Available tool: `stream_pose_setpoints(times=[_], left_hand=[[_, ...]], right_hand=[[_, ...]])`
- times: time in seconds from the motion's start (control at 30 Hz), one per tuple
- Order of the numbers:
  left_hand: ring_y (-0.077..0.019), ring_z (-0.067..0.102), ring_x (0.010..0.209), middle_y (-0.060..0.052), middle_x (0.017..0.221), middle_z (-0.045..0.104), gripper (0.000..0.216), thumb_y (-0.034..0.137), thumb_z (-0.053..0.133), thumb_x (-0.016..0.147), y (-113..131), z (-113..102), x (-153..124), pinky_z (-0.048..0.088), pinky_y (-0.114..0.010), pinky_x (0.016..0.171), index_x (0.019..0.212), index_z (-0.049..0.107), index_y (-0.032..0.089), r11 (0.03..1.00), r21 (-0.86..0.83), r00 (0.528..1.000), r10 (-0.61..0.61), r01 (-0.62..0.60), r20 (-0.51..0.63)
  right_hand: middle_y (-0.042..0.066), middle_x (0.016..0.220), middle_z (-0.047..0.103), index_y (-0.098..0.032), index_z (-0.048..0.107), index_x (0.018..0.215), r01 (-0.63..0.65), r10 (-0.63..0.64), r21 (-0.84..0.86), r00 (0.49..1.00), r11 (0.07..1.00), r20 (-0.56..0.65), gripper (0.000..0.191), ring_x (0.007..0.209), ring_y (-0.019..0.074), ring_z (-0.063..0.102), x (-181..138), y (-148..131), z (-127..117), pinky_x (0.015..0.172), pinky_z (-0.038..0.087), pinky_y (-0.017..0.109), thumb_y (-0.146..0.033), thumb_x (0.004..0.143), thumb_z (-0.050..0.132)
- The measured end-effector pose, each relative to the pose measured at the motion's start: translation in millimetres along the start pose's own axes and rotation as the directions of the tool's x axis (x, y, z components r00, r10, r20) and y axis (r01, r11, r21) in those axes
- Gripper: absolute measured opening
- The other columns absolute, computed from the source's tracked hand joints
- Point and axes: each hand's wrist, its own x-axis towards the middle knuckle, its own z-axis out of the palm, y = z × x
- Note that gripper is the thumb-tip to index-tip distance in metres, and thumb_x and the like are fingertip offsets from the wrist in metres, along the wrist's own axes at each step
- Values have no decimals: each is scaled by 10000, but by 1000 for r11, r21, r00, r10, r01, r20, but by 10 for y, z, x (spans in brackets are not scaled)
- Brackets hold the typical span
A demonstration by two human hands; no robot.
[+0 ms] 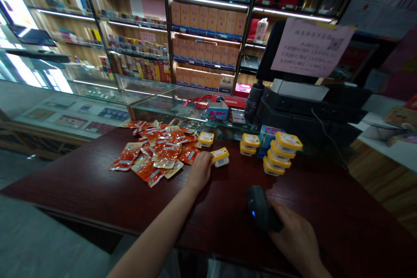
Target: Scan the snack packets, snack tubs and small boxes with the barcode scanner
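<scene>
My left hand [199,171] is closed on a small plastic tub [220,157] with a yellow lid, tilted so a barcode on its side shows. In my right hand [293,230] is a dark barcode scanner [259,208] with a blue light, its head towards the tub. Just behind my left hand sits another yellow-lidded tub [206,138]. To its left lies a loose heap of orange snack packets [163,145]. Two tubs [250,143] are stacked further right, and a taller stack of several tubs [280,154] stands beyond them.
The dark wooden counter [81,182] carries everything. A blue box [267,137] stands between the tub stacks. Behind is a glass display case [153,100] with a small pink-and-blue carton [217,112] on it. A printer [302,95] and a monitor with a paper notice [311,50] are at right.
</scene>
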Motion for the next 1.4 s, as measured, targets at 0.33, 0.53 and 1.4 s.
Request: stream_pose_setpoints(times=[0.33,0.53,1.4], left_hand=[[-199,546,1046,-89,1053,603,180,152,445,873,148,-7,325,456,-376,936,1014,543,205,990,-74,990,119,-124,-71],[-203,540,1016,-90,1036,595,196,122,457,828,493,268,1038,458,-360,911,979,556,200,973,-78,976,218,-219,-16],[-208,491,1092,-78,1147,561,313,115,460,832,-68,293,885,405,-358,985,1117,566,191,937,313,982,112,-154,150]], right_hand=[[34,1029,721,-249,572,1166,98,-101,-92,995,991,-22,366,830,182,693,-36,213,233,713,530,252,-243,800,574],[28,988,719,-277,545,1186,33,-37,-55,995,998,-88,412,824,197,678,-59,197,364,771,514,283,-219,779,537],[20,1051,713,-227,552,1202,114,-112,-132,993,985,27,427,887,170,683,-73,256,257,741,518,241,-263,780,603]])
